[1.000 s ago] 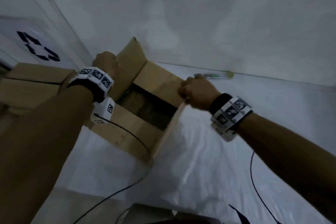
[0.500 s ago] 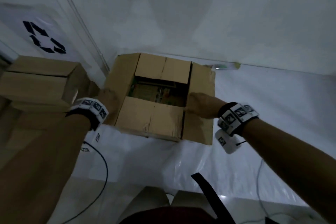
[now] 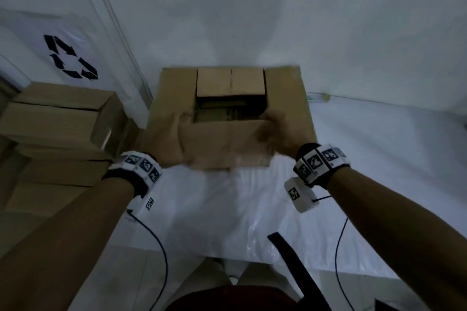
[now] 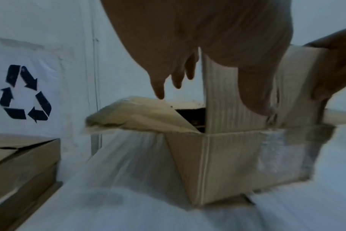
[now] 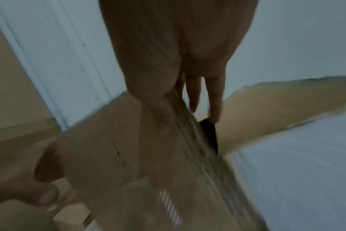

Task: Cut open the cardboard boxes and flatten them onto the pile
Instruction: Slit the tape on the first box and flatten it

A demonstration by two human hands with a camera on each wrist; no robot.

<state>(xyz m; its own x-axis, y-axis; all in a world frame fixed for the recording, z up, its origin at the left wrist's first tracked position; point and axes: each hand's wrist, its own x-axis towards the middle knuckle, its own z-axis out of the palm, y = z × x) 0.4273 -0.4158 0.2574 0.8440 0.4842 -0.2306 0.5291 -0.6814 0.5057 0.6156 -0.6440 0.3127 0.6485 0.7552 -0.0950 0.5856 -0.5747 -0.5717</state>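
Both my hands (image 3: 174, 134) (image 3: 275, 131) pinch the brown cardboard box's near flap (image 3: 222, 141), long axis nine-to-three, box at twelve

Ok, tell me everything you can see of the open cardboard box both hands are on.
The cardboard box is plain brown corrugated, standing upright on white plastic sheeting by the wall. Its top is open, side flaps spread outward, dark contents unclear. The left hand and right hand grip the near flap, thumbs outside. Clear tape remains on its front.

Bare forearms; white marker-tagged wristbands (image 3: 141, 168) over black straps; black cables; possibly dark-red top.
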